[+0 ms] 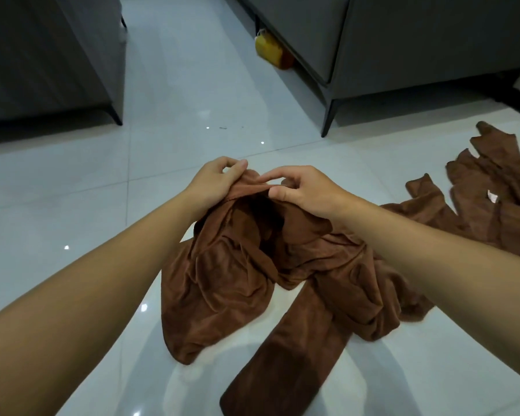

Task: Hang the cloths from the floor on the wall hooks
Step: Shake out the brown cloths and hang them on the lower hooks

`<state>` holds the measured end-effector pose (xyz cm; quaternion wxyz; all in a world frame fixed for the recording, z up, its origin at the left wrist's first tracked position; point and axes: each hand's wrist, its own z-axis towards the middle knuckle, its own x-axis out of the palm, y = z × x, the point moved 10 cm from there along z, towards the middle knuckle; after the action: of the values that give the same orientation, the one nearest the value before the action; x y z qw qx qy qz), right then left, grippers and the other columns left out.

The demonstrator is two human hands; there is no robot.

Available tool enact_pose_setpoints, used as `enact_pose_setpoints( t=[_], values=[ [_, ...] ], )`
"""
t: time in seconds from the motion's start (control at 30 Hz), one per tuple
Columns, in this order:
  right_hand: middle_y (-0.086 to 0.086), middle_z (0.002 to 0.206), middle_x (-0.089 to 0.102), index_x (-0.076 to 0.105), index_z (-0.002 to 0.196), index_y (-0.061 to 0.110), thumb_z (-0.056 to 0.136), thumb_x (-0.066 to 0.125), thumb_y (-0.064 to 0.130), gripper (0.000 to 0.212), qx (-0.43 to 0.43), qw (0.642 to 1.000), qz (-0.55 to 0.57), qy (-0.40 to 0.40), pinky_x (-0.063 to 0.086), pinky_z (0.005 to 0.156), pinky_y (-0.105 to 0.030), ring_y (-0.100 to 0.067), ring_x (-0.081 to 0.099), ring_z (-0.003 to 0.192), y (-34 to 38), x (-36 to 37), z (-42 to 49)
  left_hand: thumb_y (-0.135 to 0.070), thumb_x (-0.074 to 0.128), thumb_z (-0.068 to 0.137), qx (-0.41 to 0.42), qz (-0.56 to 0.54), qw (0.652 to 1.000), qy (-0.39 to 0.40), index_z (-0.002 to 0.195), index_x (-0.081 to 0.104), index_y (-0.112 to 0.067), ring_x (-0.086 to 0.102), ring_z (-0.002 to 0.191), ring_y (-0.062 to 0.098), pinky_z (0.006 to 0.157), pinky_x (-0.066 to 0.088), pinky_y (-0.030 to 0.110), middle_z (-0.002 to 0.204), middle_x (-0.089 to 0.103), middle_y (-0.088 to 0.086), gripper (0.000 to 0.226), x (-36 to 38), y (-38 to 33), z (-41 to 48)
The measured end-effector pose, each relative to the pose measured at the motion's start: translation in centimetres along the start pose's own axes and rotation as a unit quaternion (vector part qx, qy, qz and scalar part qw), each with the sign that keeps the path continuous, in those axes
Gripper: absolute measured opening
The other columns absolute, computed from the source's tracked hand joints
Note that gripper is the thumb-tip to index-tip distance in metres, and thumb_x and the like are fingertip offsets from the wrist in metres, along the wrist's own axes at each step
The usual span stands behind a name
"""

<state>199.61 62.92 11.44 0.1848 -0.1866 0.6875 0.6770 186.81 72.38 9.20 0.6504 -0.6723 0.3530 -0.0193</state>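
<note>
Above the tiled floor [72,181]: both hands grip one cloth.
Left hand [213,184] and right hand [303,190] pinch the brown cloth [237,280] at its top edge.

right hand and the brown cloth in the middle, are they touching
Touching. The head view shows the right hand pinching the lifted edge of the brown cloth between thumb and fingers.
</note>
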Motion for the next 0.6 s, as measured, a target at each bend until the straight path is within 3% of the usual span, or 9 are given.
enact_pose_setpoints(
  t=[0.1,0.17,0.27,0.37,0.43,0.5,0.6],
  values=[
    [0.003,0.096,0.074,0.074,0.103,0.026,0.094,0.061,0.031,0.017,0.008,1.0,0.015,-0.008,0.048,0.086,-0.018,-0.006,0.066,0.09,0.4,-0.1,-0.2,-0.046,0.052,0.095,0.016,-0.021,0.998,0.058,0.103,0.07,-0.02,0.067,0.089,0.002,0.079,0.049,0.02,0.095,0.073,-0.012,0.032,0.4,-0.6,-1.1],
    [0.006,0.095,0.075,0.077,0.096,0.019,0.094,0.061,0.029,0.019,0.014,0.999,0.026,-0.045,0.049,0.084,-0.019,-0.006,0.066,0.091,0.5,-0.7,0.0,-0.048,0.053,0.094,0.029,-0.017,0.993,0.117,0.105,0.071,-0.023,0.067,0.095,0.003,0.086,0.05,0.022,0.1,0.073,-0.012,0.032,1.2,-0.9,-1.6],
    [0.012,0.072,0.068,0.072,0.076,0.014,0.094,0.063,0.029,0.025,0.024,0.992,0.028,-0.117,0.047,0.071,-0.019,-0.004,0.061,0.07,0.4,-2.6,0.4,-0.053,0.069,0.078,0.003,-0.015,0.975,0.222,0.112,0.07,-0.021,0.067,0.105,0.015,0.095,0.051,0.031,0.111,0.071,-0.001,0.047,2.5,-0.5,-2.7],
    [0.007,0.057,0.041,0.056,0.066,0.004,0.095,0.061,0.033,0.041,0.042,0.979,0.052,-0.192,0.033,0.053,-0.016,-0.003,0.039,0.053,0.2,-4.8,0.3,-0.041,0.08,0.064,-0.052,-0.011,0.952,0.303,0.111,0.068,-0.01,0.07,0.099,0.025,0.088,0.055,0.033,0.107,0.073,0.009,0.057,3.9,0.2,-4.2],
    [0.003,0.06,0.035,0.052,0.067,0.009,0.096,0.059,0.037,0.041,0.049,0.972,0.066,-0.222,0.03,0.052,-0.02,-0.006,0.034,0.055,0.2,-5.9,0.3,-0.039,0.078,0.069,-0.072,-0.03,0.957,0.28,0.108,0.069,-0.006,0.07,0.098,0.028,0.088,0.055,0.035,0.104,0.073,0.012,0.051,3.9,0.2,-4.2],
    [0.003,0.065,0.042,0.055,0.072,0.014,0.097,0.056,0.039,0.035,0.051,0.976,0.044,-0.205,0.034,0.059,-0.022,-0.007,0.039,0.06,0.4,-5.9,0.4,-0.038,0.075,0.078,-0.066,-0.095,0.969,0.22,0.106,0.069,-0.005,0.068,0.1,0.031,0.091,0.053,0.037,0.105,0.073,0.014,0.044,3.3,-0.6,-3.5],
    [0.004,0.099,0.061,0.061,0.111,0.029,0.098,0.051,0.042,0.021,0.043,0.992,0.048,-0.11,0.046,0.076,-0.019,-0.009,0.058,0.087,1.4,-4.0,0.5,-0.035,0.06,0.093,-0.034,-0.209,0.967,0.142,0.106,0.068,-0.009,0.069,0.098,0.023,0.087,0.054,0.032,0.102,0.073,0.01,0.03,2.2,-2.8,-2.6]
  ],
)
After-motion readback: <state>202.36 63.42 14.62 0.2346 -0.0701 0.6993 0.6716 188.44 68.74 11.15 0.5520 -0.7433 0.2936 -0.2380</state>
